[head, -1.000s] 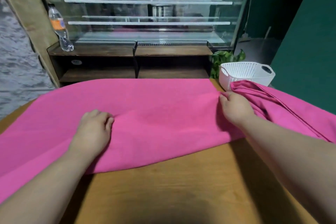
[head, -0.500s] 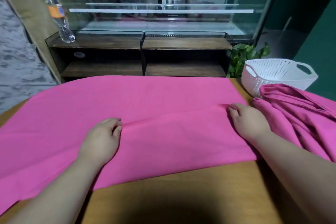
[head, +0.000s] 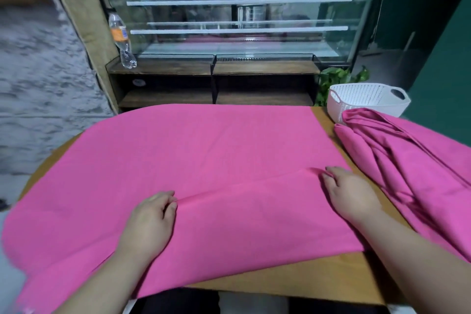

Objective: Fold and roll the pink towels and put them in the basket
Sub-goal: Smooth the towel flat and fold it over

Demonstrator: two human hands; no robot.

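Fingers of left hand [head: 150, 216], right hand [head: 349, 191] pinch pink towel [head: 204, 150] fold; bottle [head: 121, 41] label unreadable.

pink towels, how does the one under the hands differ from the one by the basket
The spread towel lies flat on the table; the bunched towel is heaped in creases. The left hand and right hand pinch a fold in the spread towel; neither touches the bunched towel. Both are the same pink.

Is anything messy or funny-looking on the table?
Nothing is spilled or broken. The messy bit is the crumpled pink towel, heaped in wrinkles on the right of the table, by the white basket. The flat pink towel droops over the near left edge, and the left hand and right hand pinch up a ridge across it.
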